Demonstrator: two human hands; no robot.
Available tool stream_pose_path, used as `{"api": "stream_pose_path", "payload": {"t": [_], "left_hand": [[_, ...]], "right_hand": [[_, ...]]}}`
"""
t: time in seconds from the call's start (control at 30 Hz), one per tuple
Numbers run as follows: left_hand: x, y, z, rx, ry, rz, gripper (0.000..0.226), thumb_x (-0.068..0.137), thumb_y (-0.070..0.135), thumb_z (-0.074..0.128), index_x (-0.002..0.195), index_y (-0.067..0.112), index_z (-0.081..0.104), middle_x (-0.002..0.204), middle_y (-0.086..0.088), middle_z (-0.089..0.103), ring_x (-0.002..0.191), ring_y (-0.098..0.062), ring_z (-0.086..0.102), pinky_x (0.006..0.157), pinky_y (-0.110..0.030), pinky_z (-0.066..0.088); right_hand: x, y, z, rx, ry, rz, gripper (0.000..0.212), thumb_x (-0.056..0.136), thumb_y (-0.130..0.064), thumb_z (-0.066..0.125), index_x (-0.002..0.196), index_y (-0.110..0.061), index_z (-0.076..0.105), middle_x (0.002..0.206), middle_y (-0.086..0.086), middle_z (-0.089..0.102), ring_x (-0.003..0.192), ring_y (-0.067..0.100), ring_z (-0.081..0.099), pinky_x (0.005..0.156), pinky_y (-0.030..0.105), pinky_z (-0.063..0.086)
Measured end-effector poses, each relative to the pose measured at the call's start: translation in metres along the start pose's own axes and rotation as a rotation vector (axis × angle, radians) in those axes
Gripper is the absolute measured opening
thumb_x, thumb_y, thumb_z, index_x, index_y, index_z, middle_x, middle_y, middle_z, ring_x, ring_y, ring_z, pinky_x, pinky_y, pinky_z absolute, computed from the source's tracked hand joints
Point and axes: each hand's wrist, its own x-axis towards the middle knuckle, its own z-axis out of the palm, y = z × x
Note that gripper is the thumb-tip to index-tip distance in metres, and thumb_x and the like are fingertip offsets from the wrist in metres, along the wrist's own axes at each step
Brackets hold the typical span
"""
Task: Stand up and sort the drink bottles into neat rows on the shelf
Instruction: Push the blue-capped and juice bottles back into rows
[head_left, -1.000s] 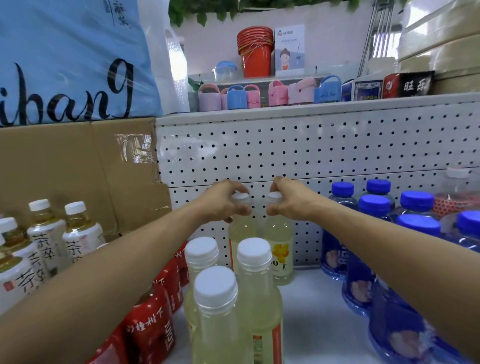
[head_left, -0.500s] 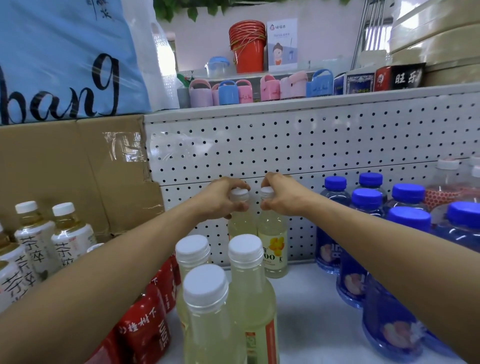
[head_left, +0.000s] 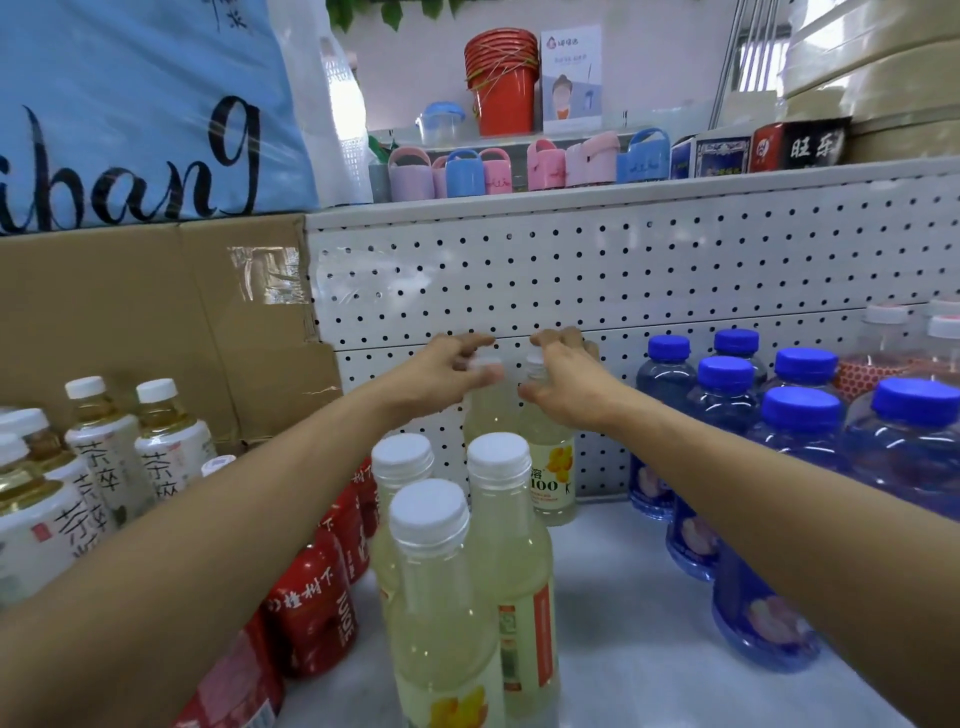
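Now we reach both arms forward to the back of the shelf (head_left: 613, 597), where two pale yellow bottles stand upright side by side against the white board with holes (head_left: 623, 270). Our left hand (head_left: 441, 371) is at the top of the left back bottle (head_left: 488, 415); its fingers curl loosely around the white cap (head_left: 488, 366), but they look spread and blurred, so we cannot tell if they really grip it. Our right hand (head_left: 566, 376) is at the top of the right back bottle (head_left: 550, 467), the fingers bent over its cap and the thumb near its neck; here too the grip is not clear. The two hands are near each other, only the two caps between them.

Closer to us, between our forearms, three more yellow bottles (head_left: 452, 597) with white caps stand in a tight group. Under our left arm lie or stand some red bottles (head_left: 311, 608), and further left are the tea bottles (head_left: 104, 467) before a cardboard box (head_left: 130, 322). On the right, under and behind our right arm, blue bottles (head_left: 727, 415) with blue caps stand in rows.
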Motion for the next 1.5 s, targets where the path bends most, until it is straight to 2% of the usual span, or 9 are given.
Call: {"api": "stream_pose_path", "payload": {"t": [0.13,0.3,0.4,0.6,0.8,0.93,1.13,1.37,1.5], "left_hand": [[-0.049,0.021,-0.019,-0.351,0.138,-0.052,0.048,0.101,0.048,0.043,0.141,0.022,0.05,0.14,0.003,0.054,0.123,-0.013,0.055,0.099,-0.034,0.05],[-0.133,0.022,-0.012,-0.363,0.137,0.0,0.055,0.093,0.064,0.032,0.126,0.032,0.061,0.118,0.012,0.07,0.111,-0.009,0.065,0.099,-0.038,0.048],[-0.161,0.008,0.006,-0.324,0.159,-0.01,0.041,0.091,0.054,0.052,0.129,0.039,0.057,0.123,0.011,0.068,0.115,-0.015,0.063,0.103,-0.042,0.048],[-0.173,-0.001,0.019,-0.287,0.203,0.051,0.043,0.093,0.017,0.065,0.131,0.028,0.049,0.124,0.011,0.063,0.117,-0.009,0.06,0.092,-0.017,0.049],[-0.159,-0.005,0.019,-0.25,0.222,0.058,0.044,0.092,0.011,0.068,0.132,0.019,0.052,0.125,0.003,0.063,0.115,-0.015,0.06,0.098,-0.035,0.052],[-0.14,-0.008,0.023,-0.248,0.223,0.066,0.045,0.088,0.003,0.07,0.123,0.024,0.052,0.114,0.004,0.064,0.102,-0.013,0.062,0.084,-0.026,0.053],[-0.11,-0.012,0.03,-0.245,0.212,0.007,0.059,0.082,0.017,0.078,0.133,0.022,0.048,0.126,-0.009,0.06,0.116,-0.029,0.059,0.099,-0.051,0.051],[-0.091,-0.015,0.026,-0.217,0.143,0.012,0.053,0.091,0.023,0.071,0.137,0.021,0.044,0.126,-0.011,0.057,0.115,-0.027,0.058,0.098,-0.046,0.051],[-0.083,-0.016,0.02,-0.135,0.146,0.02,0.047,0.087,0.035,0.073,0.128,0.027,0.051,0.117,-0.013,0.059,0.097,-0.025,0.062,0.075,-0.028,0.053]], "right_hand": [[-0.047,-0.015,-0.007,0.265,0.2,-0.14,0.044,0.098,-0.037,0.052,0.137,-0.017,0.046,0.138,0.004,0.045,0.131,0.018,0.037,0.108,0.035,0.033],[-0.106,-0.031,-0.012,0.771,-0.145,-0.248,0.053,0.085,-0.06,0.038,0.113,-0.024,0.064,0.108,-0.008,0.068,0.101,0.004,0.065,0.085,0.023,0.054],[-0.122,-0.037,-0.003,0.77,-0.165,-0.296,0.043,0.079,-0.059,0.045,0.108,-0.033,0.064,0.099,-0.021,0.069,0.091,-0.007,0.064,0.075,0.013,0.053],[-0.135,-0.044,0.003,0.71,-0.088,-0.268,0.042,0.074,-0.046,0.064,0.112,-0.027,0.061,0.099,-0.007,0.069,0.086,0.005,0.068,0.074,0.024,0.058],[-0.128,-0.039,0.007,0.639,-0.013,-0.206,0.032,0.085,-0.036,0.067,0.113,-0.024,0.056,0.099,0.0,0.066,0.09,0.017,0.066,0.08,0.036,0.056],[-0.116,-0.027,0.005,0.627,0.044,-0.147,0.035,0.087,-0.032,0.067,0.116,-0.016,0.055,0.099,0.005,0.065,0.087,0.019,0.066,0.074,0.033,0.054],[-0.098,-0.005,0.002,0.599,0.113,-0.04,0.04,0.091,-0.03,0.064,0.124,-0.014,0.05,0.104,0.005,0.062,0.089,0.017,0.064,0.067,0.028,0.05],[-0.094,0.002,-0.009,0.3,0.14,-0.043,0.045,0.089,-0.04,0.064,0.124,-0.017,0.049,0.101,0.0,0.059,0.084,0.014,0.06,0.063,0.026,0.048],[-0.09,0.001,-0.017,0.209,0.115,-0.051,0.04,0.088,-0.037,0.067,0.118,-0.016,0.053,0.095,-0.001,0.059,0.077,0.01,0.059,0.061,0.024,0.047]]}}
